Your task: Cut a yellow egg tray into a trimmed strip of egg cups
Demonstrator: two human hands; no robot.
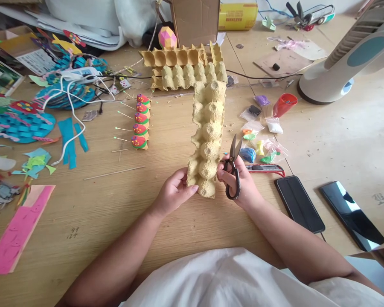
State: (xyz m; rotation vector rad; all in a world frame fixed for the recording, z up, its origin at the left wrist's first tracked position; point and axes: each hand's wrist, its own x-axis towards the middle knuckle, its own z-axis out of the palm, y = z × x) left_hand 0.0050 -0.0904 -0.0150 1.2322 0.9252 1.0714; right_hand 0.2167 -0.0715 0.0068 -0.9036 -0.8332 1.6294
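A strip of yellowish egg carton (208,136), bumps facing up, is held out lengthwise above the table. My left hand (176,189) pinches its near left corner, thumb on top. In my right hand (241,181) is a pair of black-handled scissors (233,166), blades apart and pointing away from me. Its fingers are close to the carton's right edge; whether they touch it I cannot tell. To the left stands a row of small caterpillar-like figures (141,121), painted red and green, with thin green-tipped sticks poking out.
More egg carton pieces (179,57) lie at the back. Bags of coloured clay (248,154), a red cup (285,104), a box cutter (265,169) and two phones (299,204) are on the right, near a white fan (342,64). Paper crafts (22,123) and a white cable (64,149) crowd the left.
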